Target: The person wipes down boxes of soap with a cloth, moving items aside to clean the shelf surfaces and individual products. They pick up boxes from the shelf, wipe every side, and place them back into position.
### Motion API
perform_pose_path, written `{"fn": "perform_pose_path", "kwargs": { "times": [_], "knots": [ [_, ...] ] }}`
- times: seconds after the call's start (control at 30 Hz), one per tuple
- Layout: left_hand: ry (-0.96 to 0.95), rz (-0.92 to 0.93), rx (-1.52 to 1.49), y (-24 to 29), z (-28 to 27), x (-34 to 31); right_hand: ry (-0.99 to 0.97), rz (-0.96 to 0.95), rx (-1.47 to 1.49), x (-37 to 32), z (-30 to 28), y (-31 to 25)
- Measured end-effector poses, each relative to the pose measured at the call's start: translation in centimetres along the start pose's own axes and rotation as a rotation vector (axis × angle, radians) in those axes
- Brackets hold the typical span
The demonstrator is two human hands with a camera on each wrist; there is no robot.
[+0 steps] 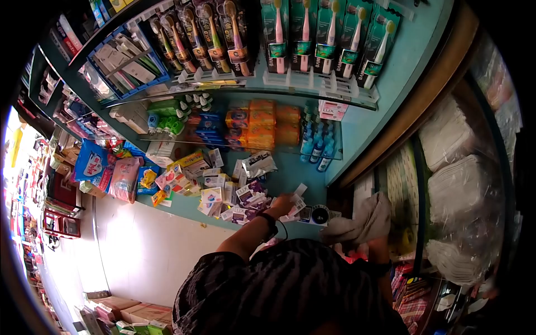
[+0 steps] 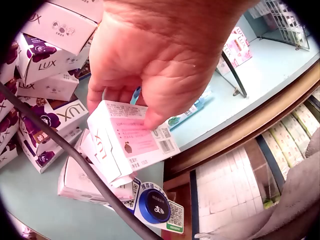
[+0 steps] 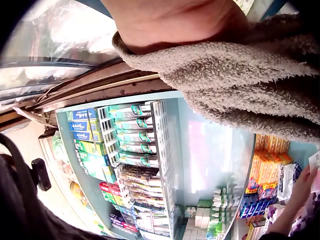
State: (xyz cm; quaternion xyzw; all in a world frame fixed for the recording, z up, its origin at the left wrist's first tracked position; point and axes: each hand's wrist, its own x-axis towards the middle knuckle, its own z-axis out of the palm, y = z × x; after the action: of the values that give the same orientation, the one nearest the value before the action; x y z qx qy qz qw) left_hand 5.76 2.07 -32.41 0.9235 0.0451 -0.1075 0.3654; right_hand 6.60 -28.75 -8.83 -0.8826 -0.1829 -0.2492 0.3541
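Observation:
My left hand (image 1: 286,205) pinches a white and pink LUX soap box (image 2: 135,137) between thumb and fingers, tilted above the shelf. Right under it lies another pale LUX box (image 2: 82,180). Several white and purple LUX boxes (image 2: 50,60) are heaped beside the hand. A round blue payment device (image 2: 156,206) with QR codes sits close by on the shelf. On the other side, my right hand (image 3: 175,22) holds a grey-brown towel (image 1: 365,220), which hangs in folds and hides the fingers.
Glass shelves above hold orange soap packs (image 1: 262,123) and blue bottles (image 1: 318,146). Packaged toothbrushes (image 1: 304,36) hang higher up. Wrapped white stacks (image 1: 458,184) stand at the right, and colourful bags (image 1: 124,178) lie to the left. A wooden edge (image 1: 402,111) borders the cabinet.

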Motion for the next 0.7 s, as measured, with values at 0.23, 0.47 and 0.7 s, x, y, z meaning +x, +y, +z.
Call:
{"fn": "perform_pose_path", "kwargs": {
  "times": [0.23,0.47,0.7],
  "knots": [
    [0.183,0.307,0.048,2.8,-3.2,2.6,0.058,-0.083,-0.036,0.8,-0.4,-0.5],
    [0.296,0.277,-0.414,14.0,-13.5,5.5,0.070,0.052,-0.105,0.1,0.3,0.5],
    [0.478,0.358,-0.245,15.9,-18.7,13.9,-0.055,0.771,0.632,-1.6,1.2,7.7]
  ]
}}
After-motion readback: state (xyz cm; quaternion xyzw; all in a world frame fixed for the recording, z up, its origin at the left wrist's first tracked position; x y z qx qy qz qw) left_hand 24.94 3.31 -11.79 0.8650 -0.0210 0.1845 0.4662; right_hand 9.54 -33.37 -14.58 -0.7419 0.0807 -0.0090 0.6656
